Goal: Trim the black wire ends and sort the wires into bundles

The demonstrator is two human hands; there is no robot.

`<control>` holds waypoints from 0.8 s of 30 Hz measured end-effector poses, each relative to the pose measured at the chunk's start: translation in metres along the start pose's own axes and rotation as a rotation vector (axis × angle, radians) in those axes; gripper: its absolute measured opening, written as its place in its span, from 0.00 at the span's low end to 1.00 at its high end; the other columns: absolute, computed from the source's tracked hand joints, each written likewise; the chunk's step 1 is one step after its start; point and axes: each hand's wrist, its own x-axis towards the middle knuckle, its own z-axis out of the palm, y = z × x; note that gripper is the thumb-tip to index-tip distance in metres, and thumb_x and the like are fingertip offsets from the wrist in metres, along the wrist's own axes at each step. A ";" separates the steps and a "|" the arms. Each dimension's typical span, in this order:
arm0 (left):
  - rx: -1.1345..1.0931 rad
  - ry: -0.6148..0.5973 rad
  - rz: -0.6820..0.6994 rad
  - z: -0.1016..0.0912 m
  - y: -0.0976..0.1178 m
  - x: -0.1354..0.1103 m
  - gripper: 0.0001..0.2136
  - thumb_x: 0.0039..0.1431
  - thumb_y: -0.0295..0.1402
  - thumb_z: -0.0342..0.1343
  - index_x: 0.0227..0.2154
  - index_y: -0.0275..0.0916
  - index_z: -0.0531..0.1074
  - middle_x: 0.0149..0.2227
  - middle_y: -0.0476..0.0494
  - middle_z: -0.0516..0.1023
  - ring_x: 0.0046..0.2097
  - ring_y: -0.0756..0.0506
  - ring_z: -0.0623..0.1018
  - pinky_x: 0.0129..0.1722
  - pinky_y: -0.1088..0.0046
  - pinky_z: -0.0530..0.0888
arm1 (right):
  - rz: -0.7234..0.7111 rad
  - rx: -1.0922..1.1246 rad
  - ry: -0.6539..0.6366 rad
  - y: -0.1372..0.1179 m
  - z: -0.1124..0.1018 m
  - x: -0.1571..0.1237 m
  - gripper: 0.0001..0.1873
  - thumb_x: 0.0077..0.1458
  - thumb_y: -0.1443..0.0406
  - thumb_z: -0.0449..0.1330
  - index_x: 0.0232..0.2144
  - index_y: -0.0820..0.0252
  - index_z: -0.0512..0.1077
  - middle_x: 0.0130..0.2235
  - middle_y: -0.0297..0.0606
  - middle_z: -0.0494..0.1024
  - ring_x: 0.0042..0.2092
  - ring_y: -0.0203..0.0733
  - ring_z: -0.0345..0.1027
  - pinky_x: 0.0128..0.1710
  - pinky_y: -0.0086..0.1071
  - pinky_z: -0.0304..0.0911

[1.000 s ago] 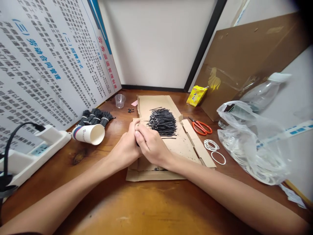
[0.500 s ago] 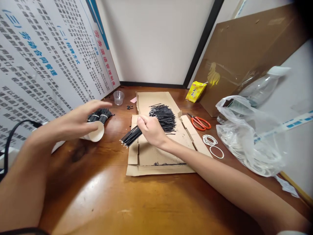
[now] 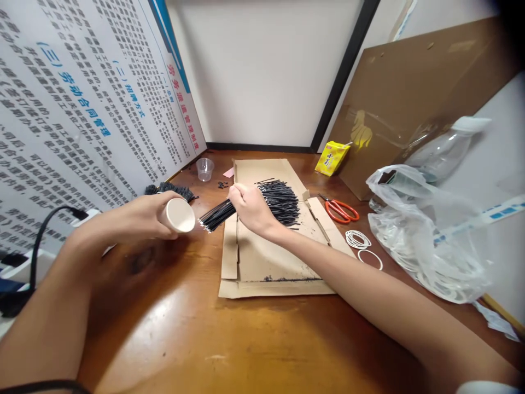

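My left hand (image 3: pixel 139 220) grips a white paper cup (image 3: pixel 183 215), its open mouth tilted toward the right. Facing it, my right hand (image 3: pixel 253 209) is closed around a bundle of thin black wires (image 3: pixel 216 215) with pale, silvery ends pointing left at the cup. A gap separates the wire ends from the cup. Behind my right hand a larger pile of black wires (image 3: pixel 283 201) lies on a flattened piece of cardboard (image 3: pixel 274 257). More black wire bundles (image 3: pixel 176 190) lie on the table behind my left hand, partly hidden by it.
Red-handled scissors (image 3: pixel 341 210) and white rings (image 3: pixel 357 239) lie right of the cardboard. Beyond them are a plastic bag (image 3: pixel 430 257), a clear bottle (image 3: pixel 447 145) and a yellow drink carton (image 3: pixel 331 158). A small clear cup (image 3: pixel 204 169) and black bits (image 3: pixel 222 185) sit at the back left.
My left hand has closed on the paper cup and lifted it toward the wires. My right hand still holds the wire bundle. The view has shifted slightly.
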 end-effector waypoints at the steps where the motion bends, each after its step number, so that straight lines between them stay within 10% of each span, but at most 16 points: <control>1: -0.018 -0.066 0.006 0.002 0.005 0.001 0.26 0.49 0.35 0.62 0.53 0.41 0.68 0.43 0.48 0.78 0.40 0.43 0.77 0.35 0.73 0.73 | -0.013 0.000 0.021 -0.003 0.002 0.003 0.18 0.62 0.68 0.46 0.20 0.55 0.49 0.22 0.27 0.55 0.25 0.33 0.49 0.27 0.31 0.45; 9: -0.196 -0.057 -0.019 0.025 0.039 0.004 0.23 0.47 0.40 0.65 0.46 0.43 0.68 0.35 0.50 0.75 0.33 0.46 0.75 0.27 0.75 0.71 | -0.161 -0.307 -0.083 -0.017 0.022 0.000 0.15 0.67 0.63 0.44 0.27 0.57 0.60 0.25 0.31 0.66 0.26 0.35 0.54 0.28 0.33 0.46; 24: -0.052 0.000 0.010 0.028 0.034 0.011 0.25 0.44 0.41 0.65 0.46 0.41 0.69 0.36 0.49 0.76 0.35 0.44 0.74 0.32 0.72 0.68 | -0.169 -0.710 -0.175 -0.029 0.020 -0.017 0.26 0.71 0.54 0.34 0.44 0.62 0.67 0.38 0.43 0.76 0.33 0.43 0.69 0.29 0.35 0.53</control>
